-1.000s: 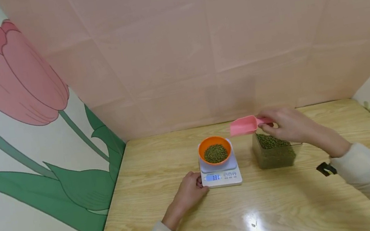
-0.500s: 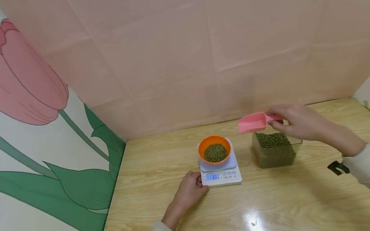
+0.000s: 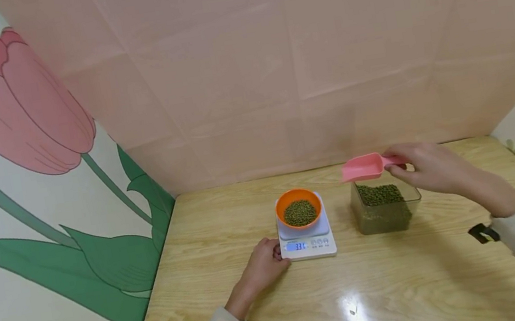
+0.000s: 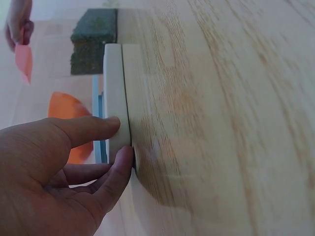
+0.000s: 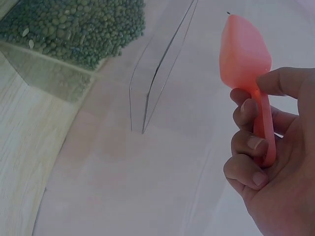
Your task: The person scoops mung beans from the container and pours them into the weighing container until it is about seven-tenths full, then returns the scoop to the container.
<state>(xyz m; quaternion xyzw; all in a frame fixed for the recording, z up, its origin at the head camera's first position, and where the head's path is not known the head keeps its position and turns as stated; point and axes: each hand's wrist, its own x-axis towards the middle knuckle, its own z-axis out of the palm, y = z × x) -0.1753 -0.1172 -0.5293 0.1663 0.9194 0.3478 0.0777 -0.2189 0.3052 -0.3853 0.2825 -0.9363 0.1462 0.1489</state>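
My right hand (image 3: 430, 165) grips a pink scoop (image 3: 362, 167) by its handle, fingers curled round it in the right wrist view. The scoop hovers above the back of a clear box (image 3: 386, 219) of green mung beans (image 3: 379, 194); no beans show in its bowl. At the left front corner of a white kitchen scale (image 3: 311, 252), my left hand (image 3: 260, 265) holds the edge between thumb and fingers. On the scale's platform sits an orange bowl (image 3: 280, 205) with mung beans in it. The lit display (image 3: 298, 246) appears to read 331.
Everything stands on a wood-grain table (image 3: 217, 227). A pinkish sheet (image 3: 244, 73) covers the wall behind it. To the left rises a wall with painted tulips (image 3: 19, 102). The box stands a short way right of the scale.
My right hand has moved right with the scoop, from beside the orange bowl to over the box. My left hand, the scale and its reading look the same.
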